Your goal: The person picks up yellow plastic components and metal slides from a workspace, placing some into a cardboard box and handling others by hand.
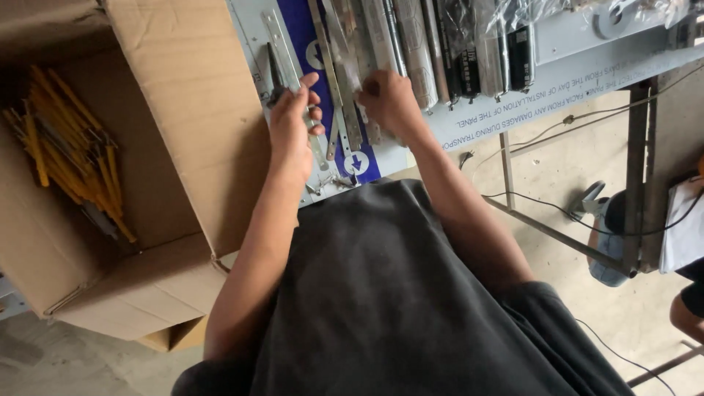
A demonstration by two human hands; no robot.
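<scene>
My left hand grips a dark-handled tool whose tip points up along a flat perforated metal strip on the blue-and-grey panel. My right hand is curled with its fingers closed around the lower end of a narrow metal strip lying beside several others. A few small metal bits lie on the panel just below both hands, near my dark shirt.
A large open cardboard box at left holds several yellow-handled tools. Plastic-wrapped long parts lie on the panel at upper right. A metal table frame, cables on the floor and another person's leg are at right.
</scene>
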